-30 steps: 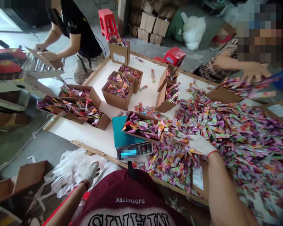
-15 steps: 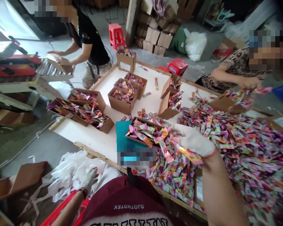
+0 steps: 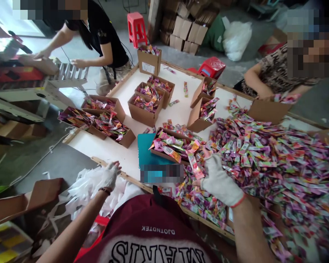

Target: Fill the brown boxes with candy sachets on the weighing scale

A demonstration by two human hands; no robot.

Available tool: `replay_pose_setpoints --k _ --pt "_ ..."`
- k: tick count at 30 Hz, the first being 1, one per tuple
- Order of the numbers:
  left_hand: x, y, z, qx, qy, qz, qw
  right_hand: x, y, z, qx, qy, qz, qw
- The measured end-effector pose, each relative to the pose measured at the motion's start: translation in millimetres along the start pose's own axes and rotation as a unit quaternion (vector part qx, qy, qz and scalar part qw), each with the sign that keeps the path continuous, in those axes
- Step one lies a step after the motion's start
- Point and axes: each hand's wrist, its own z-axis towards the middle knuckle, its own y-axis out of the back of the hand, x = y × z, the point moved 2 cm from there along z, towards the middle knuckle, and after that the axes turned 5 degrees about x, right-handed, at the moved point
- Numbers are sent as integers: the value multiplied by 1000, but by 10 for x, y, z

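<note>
White, wood-edged table (image 3: 126, 157) with teal-topped scale (image 3: 144, 153), cardboard boxes (image 3: 142, 115), heaped loose packets (image 3: 257, 146).

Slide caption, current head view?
Open, gloved right hand beside a carton filled with packets on a teal scale; gloved left hand near the table edge.

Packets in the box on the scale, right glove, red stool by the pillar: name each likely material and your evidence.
Packets: probably glossy plastic film, with shiny highlights.
Right glove: likely knitted fabric, matte, showing no sheen.
Red stool: apparently smooth moulded plastic, evenly coloured.

Grey floor (image 3: 68, 161), red stool (image 3: 136, 19) near pillar (image 3: 154, 18), upper left brightly lit.
</note>
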Motion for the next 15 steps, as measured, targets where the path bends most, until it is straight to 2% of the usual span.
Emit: replay_pose_setpoints --k 3,6,8,11,15 --pt "-593 -343 24 20 -74 -22 997 400 -85 132 -3 -3 -22 1000" --pt "-913 -649 -64 70 -118 -29 990 552 -131 302 -19 8 -39 999" --pt "-936 -792 -140 102 -128 -24 986 544 -162 391 -9 41 -32 999" --pt "-821 -921 -214 131 -130 -1 983 457 -160 438 -10 92 27 995" --pt "-769 -1000 -243 144 -143 12 979 254 52 281 -62 93 99 989"
